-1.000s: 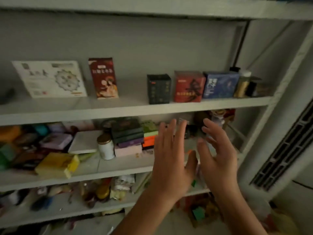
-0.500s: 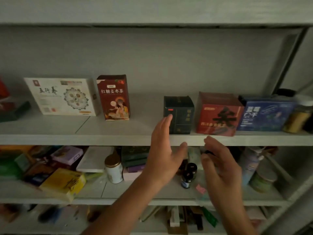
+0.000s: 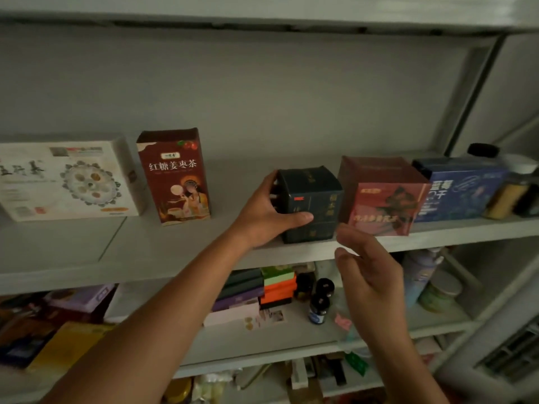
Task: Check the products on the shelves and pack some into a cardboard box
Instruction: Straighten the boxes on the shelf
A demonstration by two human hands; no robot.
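A dark green box (image 3: 316,196) stands near the front edge of the upper shelf (image 3: 163,252). My left hand (image 3: 267,212) grips it, fingers on its left side and thumb across its front face. Just below and right of that box, my right hand (image 3: 369,272) hovers with fingers apart and holds nothing. Touching the dark box on its right is a red box (image 3: 385,196), then a blue box (image 3: 463,191). To the left stand a tall brown tea box (image 3: 175,176) and a wide white box (image 3: 67,179). No cardboard packing box is in view.
Jars (image 3: 509,188) crowd the upper shelf's far right end. The middle shelf (image 3: 291,336) holds stacked flat boxes (image 3: 277,287), small dark bottles (image 3: 319,301), a yellow box (image 3: 67,345) and cans (image 3: 440,293). A lower shelf holds mixed clutter. A white vent (image 3: 513,357) sits at right.
My left hand has reached up from the shelf edge and closed around the dark green box. My right hand has risen a little. The view has moved closer to the upper shelf.
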